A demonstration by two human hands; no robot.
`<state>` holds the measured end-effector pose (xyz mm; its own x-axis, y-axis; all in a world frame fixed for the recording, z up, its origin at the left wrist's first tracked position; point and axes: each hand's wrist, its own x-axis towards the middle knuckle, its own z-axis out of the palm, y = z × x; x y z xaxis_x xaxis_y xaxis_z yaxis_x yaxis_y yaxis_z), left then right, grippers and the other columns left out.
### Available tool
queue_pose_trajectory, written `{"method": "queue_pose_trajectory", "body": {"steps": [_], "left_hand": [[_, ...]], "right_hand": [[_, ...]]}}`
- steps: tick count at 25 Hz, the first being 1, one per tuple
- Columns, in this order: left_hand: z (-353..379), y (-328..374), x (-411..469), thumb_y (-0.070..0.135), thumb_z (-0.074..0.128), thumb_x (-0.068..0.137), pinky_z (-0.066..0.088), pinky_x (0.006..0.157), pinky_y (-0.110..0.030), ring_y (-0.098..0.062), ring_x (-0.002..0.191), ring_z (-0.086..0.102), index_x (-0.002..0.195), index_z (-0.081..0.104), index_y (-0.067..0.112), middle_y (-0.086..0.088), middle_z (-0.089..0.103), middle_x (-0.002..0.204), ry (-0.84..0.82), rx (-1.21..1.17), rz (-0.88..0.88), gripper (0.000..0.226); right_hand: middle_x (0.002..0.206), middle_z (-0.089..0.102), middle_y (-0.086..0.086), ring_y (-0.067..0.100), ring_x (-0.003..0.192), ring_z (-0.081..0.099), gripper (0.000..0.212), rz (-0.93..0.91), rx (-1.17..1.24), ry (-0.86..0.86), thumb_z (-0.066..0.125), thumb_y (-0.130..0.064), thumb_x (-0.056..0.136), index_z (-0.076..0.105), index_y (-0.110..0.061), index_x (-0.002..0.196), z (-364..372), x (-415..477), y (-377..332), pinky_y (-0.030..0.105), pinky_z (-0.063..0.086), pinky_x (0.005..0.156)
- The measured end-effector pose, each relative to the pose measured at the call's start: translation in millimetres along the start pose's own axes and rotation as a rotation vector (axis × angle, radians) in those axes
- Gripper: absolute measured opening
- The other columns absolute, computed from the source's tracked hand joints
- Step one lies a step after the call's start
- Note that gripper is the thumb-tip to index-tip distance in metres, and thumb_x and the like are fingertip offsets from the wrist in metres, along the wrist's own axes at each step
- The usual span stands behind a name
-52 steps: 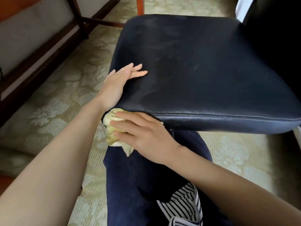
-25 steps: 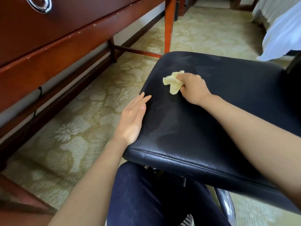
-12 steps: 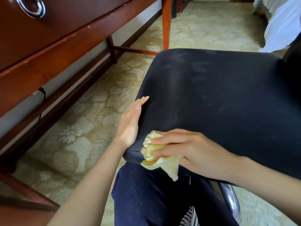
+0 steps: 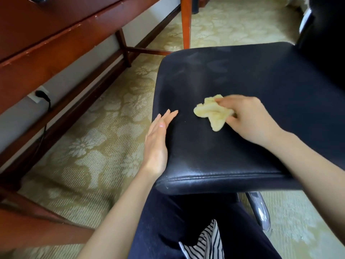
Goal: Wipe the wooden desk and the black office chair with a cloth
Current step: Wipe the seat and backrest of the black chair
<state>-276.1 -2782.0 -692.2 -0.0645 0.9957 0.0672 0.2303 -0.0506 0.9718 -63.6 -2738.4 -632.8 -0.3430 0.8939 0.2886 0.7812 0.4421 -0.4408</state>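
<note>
At the far left you have one wooden desk, seen from below its front edge, with one upright leg in view further along. On the wall beneath the desk sits one outlet with one black plug inserted; its cord hangs down toward the patterned carpet.

Next, your left hand lies flat against the left edge of the seat. Its fingers are straight and held together, with the tips on the top surface, and it grips nothing.

The one black office chair fills the centre and right of the view. Pale smears show on the rear part of the seat. The backrest rises at the upper right.

One yellow cloth, crumpled, rests on the seat top, roughly at the middle and nearer the front edge. Your right hand holds it from the right, with fingers and thumb curled around the bunched fabric and pressing it to the seat.

Below the seat front, your one visible leg in dark trousers extends under the chair, beside one metal chair-base arm.
</note>
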Motion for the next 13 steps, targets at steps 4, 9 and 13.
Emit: {"method": "queue_pose_trajectory", "body": {"steps": [4, 9, 13], "left_hand": [[3.7, 0.5, -13.2, 0.054, 0.008, 0.098, 0.010, 0.120, -0.040, -0.003, 0.142, 0.021, 0.133, 0.054, 0.027, 0.012, 0.043, 0.146, -0.009, -0.189, -0.040, 0.065], [2.1, -6.6, -23.3, 0.034, 0.005, 0.104, 0.008, 0.117, -0.024, 0.001, 0.142, 0.017, 0.125, 0.058, 0.018, 0.011, 0.045, 0.145, -0.018, -0.240, -0.059, 0.060], [-1.5, -14.7, -26.1, 0.032, 0.008, 0.105, 0.007, 0.110, -0.014, 0.008, 0.139, 0.018, 0.122, 0.058, 0.030, 0.025, 0.046, 0.137, -0.070, -0.108, -0.002, 0.053]], "right_hand": [[0.106, 0.066, 0.002, 0.026, 0.098, 0.059, 0.034, 0.006, 0.003, -0.021, 0.050, -0.003, 0.081, 0.068, -0.018, 0.106, 16.6, 1.9, -26.5, 0.037, 0.046, 0.083], [0.106, 0.069, 0.004, 0.029, 0.097, 0.063, 0.034, -0.361, 0.041, -0.154, 0.050, -0.004, 0.070, 0.073, -0.013, 0.093, 29.7, -50.6, -76.6, 0.042, 0.052, 0.076], [0.120, 0.065, 0.005, 0.030, 0.114, 0.058, 0.027, -0.577, -0.014, -0.249, 0.065, 0.005, 0.075, 0.074, -0.009, 0.096, 26.1, -87.4, -68.1, 0.045, 0.053, 0.085]]}}
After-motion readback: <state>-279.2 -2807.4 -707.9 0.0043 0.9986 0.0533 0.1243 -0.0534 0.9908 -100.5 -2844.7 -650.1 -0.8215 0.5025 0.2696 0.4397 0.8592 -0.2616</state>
